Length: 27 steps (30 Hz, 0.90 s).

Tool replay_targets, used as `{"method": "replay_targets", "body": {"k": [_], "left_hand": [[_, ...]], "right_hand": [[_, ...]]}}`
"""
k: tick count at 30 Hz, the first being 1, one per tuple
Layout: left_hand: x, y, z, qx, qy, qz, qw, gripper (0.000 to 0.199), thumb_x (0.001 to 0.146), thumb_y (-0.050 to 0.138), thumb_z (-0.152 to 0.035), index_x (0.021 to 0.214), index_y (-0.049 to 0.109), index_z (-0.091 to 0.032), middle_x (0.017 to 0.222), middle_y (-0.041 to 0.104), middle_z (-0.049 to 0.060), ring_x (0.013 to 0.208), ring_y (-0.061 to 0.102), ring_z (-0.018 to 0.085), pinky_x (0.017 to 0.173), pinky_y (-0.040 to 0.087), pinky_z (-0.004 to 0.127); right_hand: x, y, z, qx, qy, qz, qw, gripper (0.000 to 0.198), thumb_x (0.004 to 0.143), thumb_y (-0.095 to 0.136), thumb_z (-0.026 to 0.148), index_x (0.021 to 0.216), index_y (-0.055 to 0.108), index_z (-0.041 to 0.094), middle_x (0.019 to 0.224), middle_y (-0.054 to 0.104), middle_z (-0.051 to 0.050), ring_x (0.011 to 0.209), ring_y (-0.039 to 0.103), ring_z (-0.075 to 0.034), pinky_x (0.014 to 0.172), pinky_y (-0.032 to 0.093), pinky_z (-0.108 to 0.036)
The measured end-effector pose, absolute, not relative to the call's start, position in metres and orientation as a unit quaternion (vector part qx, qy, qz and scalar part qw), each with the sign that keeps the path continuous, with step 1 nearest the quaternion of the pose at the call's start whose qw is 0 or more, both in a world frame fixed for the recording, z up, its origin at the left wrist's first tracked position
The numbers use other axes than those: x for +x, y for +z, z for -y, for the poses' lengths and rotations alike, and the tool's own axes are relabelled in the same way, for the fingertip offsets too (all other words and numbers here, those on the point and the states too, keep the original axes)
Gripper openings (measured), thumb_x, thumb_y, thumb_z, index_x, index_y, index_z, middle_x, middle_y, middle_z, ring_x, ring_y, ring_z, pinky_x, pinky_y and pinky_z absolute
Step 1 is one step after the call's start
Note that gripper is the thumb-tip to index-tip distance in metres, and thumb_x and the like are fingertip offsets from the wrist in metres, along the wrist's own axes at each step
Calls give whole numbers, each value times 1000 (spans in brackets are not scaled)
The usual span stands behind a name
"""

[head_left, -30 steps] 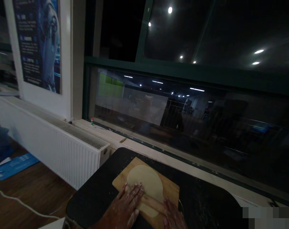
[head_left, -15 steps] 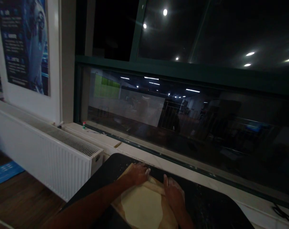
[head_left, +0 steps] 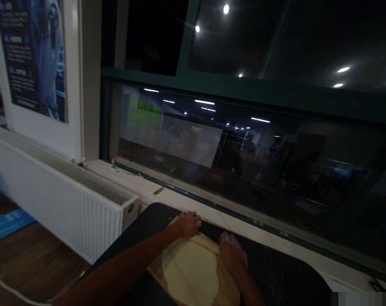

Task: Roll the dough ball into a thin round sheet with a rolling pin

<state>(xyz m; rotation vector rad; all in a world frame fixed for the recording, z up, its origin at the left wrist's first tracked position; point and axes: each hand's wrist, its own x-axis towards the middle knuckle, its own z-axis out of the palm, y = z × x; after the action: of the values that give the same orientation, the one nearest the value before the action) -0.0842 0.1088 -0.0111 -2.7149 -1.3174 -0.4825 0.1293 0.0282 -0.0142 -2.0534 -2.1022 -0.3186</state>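
A pale rolled-out sheet of dough (head_left: 191, 270) lies flat on a wooden board (head_left: 228, 285), which rests on a dark table (head_left: 275, 276). Across the far edge of the dough runs a wooden rolling pin (head_left: 208, 244). My left hand (head_left: 189, 224) is closed over the pin's left end, its fingers dusted white. At the other end, my right hand (head_left: 232, 252) is closed over the pin, with flour on the fingers. Both palms hide the pin's ends.
Beyond the table runs a white window sill (head_left: 193, 203) with a small red-and-green bottle (head_left: 113, 163) on it. A white radiator (head_left: 97, 229) stands to the left. A pale cable (head_left: 14, 293) trails over the wooden floor. The dark window (head_left: 180, 144) shows reflections.
Both hands have moved the rolling pin slightly away from me, to the dough's far edge. More of the dough's far part shows. The view has shifted a little.
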Motion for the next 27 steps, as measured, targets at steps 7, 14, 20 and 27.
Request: {"method": "replay_targets", "body": {"k": [7, 14, 20, 27], "left_hand": [[-116, -17, -1, -876, -211, 434, 28, 45, 102, 34, -29, 146, 46, -25, 150, 51, 6, 140, 41, 26, 120, 23, 54], [-172, -23, 83, -856, -306, 417, 22, 40, 102, 38, -24, 140, 51, -26, 131, 62, 6, 124, 54, 20, 113, 38, 40], [-195, -20, 52, -857, -254, 439, 85, 46, 104, 34, -30, 149, 40, -25, 150, 51, 6, 138, 45, 23, 117, 34, 47], [-161, -19, -50, -853, -174, 489, 49, 42, 104, 33, -30, 141, 53, -25, 146, 55, 7, 139, 45, 30, 116, 29, 59]], "right_hand": [[112, -42, 66, -624, -158, 758, 104, 48, 99, 28, 20, 136, 59, 17, 141, 58, -14, 130, 52, -30, 108, 41, -47], [96, -60, 106, -581, -144, 771, 217, 40, 103, 35, 38, 134, 59, 30, 131, 65, -8, 122, 58, -29, 101, 43, -45], [70, -39, 70, -559, -87, 809, 158, 45, 103, 32, 34, 143, 52, 26, 151, 49, -4, 142, 41, -25, 116, 33, -45], [63, -7, -1, -643, -70, 759, 79, 46, 105, 28, 31, 142, 52, 20, 146, 53, -12, 136, 48, -25, 109, 39, -46]]}}
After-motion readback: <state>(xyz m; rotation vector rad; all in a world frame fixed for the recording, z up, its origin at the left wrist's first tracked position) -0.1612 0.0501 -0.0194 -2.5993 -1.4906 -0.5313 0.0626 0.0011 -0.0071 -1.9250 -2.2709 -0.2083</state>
